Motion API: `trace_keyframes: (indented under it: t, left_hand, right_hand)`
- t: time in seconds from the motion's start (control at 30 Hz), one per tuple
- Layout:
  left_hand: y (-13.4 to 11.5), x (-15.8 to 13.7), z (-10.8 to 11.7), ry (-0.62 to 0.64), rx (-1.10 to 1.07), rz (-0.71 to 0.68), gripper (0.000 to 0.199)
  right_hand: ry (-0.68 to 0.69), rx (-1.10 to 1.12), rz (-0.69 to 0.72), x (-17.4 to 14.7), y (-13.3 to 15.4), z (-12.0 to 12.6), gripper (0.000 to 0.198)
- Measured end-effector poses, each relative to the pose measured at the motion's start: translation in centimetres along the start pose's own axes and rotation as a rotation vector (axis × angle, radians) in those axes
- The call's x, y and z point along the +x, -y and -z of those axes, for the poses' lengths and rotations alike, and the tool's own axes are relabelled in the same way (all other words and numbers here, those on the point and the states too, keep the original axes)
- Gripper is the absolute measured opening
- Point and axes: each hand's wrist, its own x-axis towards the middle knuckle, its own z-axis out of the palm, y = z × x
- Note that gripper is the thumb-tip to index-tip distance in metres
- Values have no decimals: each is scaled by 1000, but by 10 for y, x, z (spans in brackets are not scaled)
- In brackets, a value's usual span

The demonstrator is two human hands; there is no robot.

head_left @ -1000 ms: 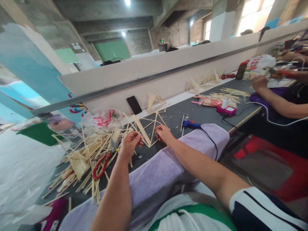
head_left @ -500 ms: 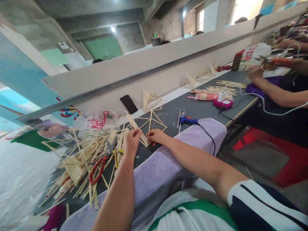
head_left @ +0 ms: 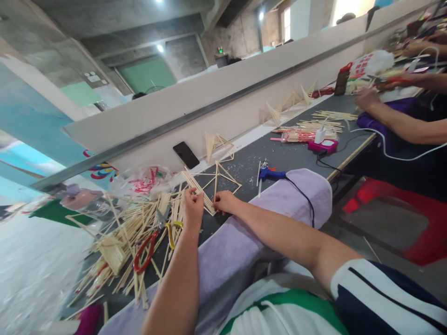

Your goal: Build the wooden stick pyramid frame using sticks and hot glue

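Note:
On the dark table in front of me rests a frame of thin wooden sticks (head_left: 228, 177), its struts meeting in a raised point, with a row of close-set sticks (head_left: 196, 180) along its left side. My right hand (head_left: 225, 203) grips the near corner of the frame between thumb and fingers. Beside the row, my left hand (head_left: 193, 205) is closed, fingertips pinched; what sits between them is too small to make out. A blue glue gun (head_left: 273, 173) lies to the right, its cord trailing over a lilac cloth (head_left: 237, 251).
Loose sticks (head_left: 131, 232) heap at the left with red-handled pliers (head_left: 145, 253) and a yellow-handled tool (head_left: 171, 232). A phone (head_left: 186, 154) and another stick frame (head_left: 219, 146) stand by the partition. A pink power block (head_left: 323, 145) and a co-worker's arm (head_left: 394, 116) are at the right.
My left hand has drawn slightly back from the row of sticks, its fingers more curled. My right hand keeps its hold on the frame. The view has shifted a little.

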Motion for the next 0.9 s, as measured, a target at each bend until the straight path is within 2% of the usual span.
trace_keyframes:
  t: [0.13,0.23,0.27,0.4,0.57,0.63,0.73,0.9]
  left_hand:
    - [7,13,10,-108,-213,77,34]
    - [17,41,22,-152,-402,198,31]
    - [20,53,26,-119,-444,231,29]
    - [29,99,36,177,-685,459,31]
    - [32,128,28,483,-778,530,33]
    - [33,134,23,534,-778,560,31]
    - [35,140,20,541,-754,590,31]
    - [41,145,18,537,-824,530,24]
  right_hand:
    - [-1,-13,-4,-2,2,1,3]
    - [-11,-12,-4,-4,2,0,5]
    - [-16,-12,-6,-3,1,-1,6]
    - [-30,-11,3,2,-4,-6,8]
    - [-39,-18,25,6,-8,-10,11]
    - [-50,-24,29,6,-9,-10,11]
    - [-90,-51,64,7,-10,-11,10]
    - [-109,-66,119,9,-16,-15,11]
